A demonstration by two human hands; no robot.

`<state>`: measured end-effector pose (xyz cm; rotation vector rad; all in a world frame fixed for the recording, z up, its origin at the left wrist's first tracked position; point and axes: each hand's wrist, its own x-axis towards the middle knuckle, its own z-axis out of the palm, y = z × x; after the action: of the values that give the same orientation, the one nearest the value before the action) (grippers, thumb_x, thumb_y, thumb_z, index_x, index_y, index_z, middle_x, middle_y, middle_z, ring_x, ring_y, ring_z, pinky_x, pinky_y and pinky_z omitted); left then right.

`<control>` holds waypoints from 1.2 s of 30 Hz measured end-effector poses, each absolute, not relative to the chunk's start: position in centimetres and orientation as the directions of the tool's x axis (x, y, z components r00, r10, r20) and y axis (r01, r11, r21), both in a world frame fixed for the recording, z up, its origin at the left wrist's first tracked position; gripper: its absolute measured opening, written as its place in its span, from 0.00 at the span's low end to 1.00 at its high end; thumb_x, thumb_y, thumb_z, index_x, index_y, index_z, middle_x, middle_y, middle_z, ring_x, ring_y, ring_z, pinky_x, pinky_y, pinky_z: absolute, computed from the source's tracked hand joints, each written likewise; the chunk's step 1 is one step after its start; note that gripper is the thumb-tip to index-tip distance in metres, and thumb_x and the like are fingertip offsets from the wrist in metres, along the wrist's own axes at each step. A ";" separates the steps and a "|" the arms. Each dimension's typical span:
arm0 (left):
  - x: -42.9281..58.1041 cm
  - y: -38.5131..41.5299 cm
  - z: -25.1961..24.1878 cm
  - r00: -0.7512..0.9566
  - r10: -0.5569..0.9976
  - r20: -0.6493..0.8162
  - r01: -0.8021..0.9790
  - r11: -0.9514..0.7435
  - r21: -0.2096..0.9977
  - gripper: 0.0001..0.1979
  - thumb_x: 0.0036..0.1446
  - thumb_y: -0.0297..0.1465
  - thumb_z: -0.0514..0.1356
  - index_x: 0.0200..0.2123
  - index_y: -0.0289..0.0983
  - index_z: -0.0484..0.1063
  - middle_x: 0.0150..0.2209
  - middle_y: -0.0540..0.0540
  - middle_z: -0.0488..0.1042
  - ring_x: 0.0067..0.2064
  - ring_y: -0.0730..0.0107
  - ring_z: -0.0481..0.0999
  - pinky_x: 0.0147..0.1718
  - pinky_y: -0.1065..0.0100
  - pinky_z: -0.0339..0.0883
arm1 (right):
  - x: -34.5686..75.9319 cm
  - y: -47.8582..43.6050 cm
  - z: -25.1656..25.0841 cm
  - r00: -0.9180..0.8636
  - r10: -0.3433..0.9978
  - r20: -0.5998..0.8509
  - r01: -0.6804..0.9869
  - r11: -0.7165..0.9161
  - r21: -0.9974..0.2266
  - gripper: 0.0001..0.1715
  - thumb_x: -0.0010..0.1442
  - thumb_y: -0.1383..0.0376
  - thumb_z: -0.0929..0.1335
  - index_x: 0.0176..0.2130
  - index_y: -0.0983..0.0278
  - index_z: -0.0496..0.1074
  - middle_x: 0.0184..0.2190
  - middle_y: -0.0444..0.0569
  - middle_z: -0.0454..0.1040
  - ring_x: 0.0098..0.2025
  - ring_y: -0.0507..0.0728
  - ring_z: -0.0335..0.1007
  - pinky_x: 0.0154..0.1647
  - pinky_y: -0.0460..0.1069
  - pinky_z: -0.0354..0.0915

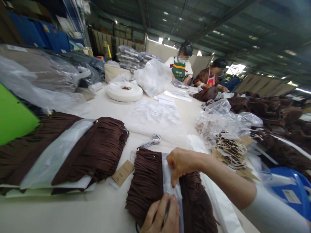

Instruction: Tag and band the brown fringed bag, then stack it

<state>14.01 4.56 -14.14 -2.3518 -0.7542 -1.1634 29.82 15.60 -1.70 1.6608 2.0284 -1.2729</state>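
Stack of bagged brown fringe pieces (73, 152) lay at left on the table (73, 210). Left hand (160, 215) pressed the near end of a fringed brown piece (145, 184), fingers closed on its clear strip (170, 184). Right hand (182, 163) pinched that strip from above; tag pile (230, 149) lay farther right.

Garment packing workshop, long table (102, 106) of bagged fringed pieces (97, 149), workers (181, 66) opposite, warehouse roof

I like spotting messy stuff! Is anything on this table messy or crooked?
Mostly tidy. The brown fringed piece under the right hand and left hand lies flat. The one odd spot is the crumpled clear plastic bags heaped untidily over the paper tags at the right.
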 end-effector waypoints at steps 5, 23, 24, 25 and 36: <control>13.8 4.6 -14.4 0.498 0.283 0.820 0.614 -0.782 -0.103 0.14 0.58 0.21 0.49 0.37 0.36 0.74 0.45 0.45 0.73 0.47 0.64 0.70 0.48 0.63 0.56 | 31.0 16.0 -3.2 -0.377 0.615 -0.692 0.780 -0.191 -0.595 0.29 0.27 0.47 0.75 0.19 0.64 0.65 0.14 0.36 0.64 0.18 0.47 0.61 0.19 0.42 0.59; 13.6 4.5 -13.9 0.421 0.284 0.861 0.534 -0.845 0.018 0.18 0.59 0.22 0.43 0.42 0.32 0.72 0.44 0.41 0.72 0.50 0.61 0.66 0.48 0.63 0.55 | 29.5 5.1 -3.3 -0.282 0.942 0.182 0.847 0.333 -0.414 0.16 0.60 0.74 0.58 0.42 0.65 0.70 0.42 0.53 0.71 0.46 0.58 0.63 0.48 0.53 0.59; 13.6 4.5 -14.1 0.395 0.303 0.867 0.541 -0.840 0.047 0.19 0.59 0.22 0.42 0.42 0.32 0.71 0.44 0.41 0.71 0.50 0.61 0.66 0.48 0.63 0.55 | 29.1 3.8 -3.9 -0.348 0.909 0.231 0.835 0.412 -0.365 0.18 0.59 0.74 0.58 0.45 0.64 0.70 0.44 0.53 0.71 0.47 0.58 0.63 0.49 0.54 0.59; 13.6 4.4 -14.2 0.384 0.323 0.865 0.547 -0.834 0.069 0.19 0.59 0.23 0.42 0.43 0.32 0.71 0.44 0.40 0.71 0.50 0.61 0.66 0.48 0.63 0.55 | 28.8 2.8 -4.6 -0.396 0.876 0.274 0.826 0.470 -0.310 0.21 0.57 0.75 0.59 0.48 0.64 0.69 0.46 0.52 0.71 0.49 0.59 0.62 0.49 0.55 0.58; 11.2 3.5 -11.3 0.498 0.335 0.800 0.456 -0.885 0.087 0.14 0.54 0.21 0.47 0.40 0.33 0.70 0.40 0.41 0.72 0.50 0.63 0.68 0.46 0.63 0.65 | 30.3 -2.4 -5.6 -0.444 0.836 0.322 0.825 0.522 -0.218 0.20 0.56 0.72 0.61 0.47 0.58 0.70 0.47 0.47 0.73 0.53 0.59 0.63 0.57 0.59 0.57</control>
<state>11.16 3.45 -11.33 -2.5989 -0.6913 -1.3421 30.26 -2.38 -5.58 1.7652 3.0677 -0.0529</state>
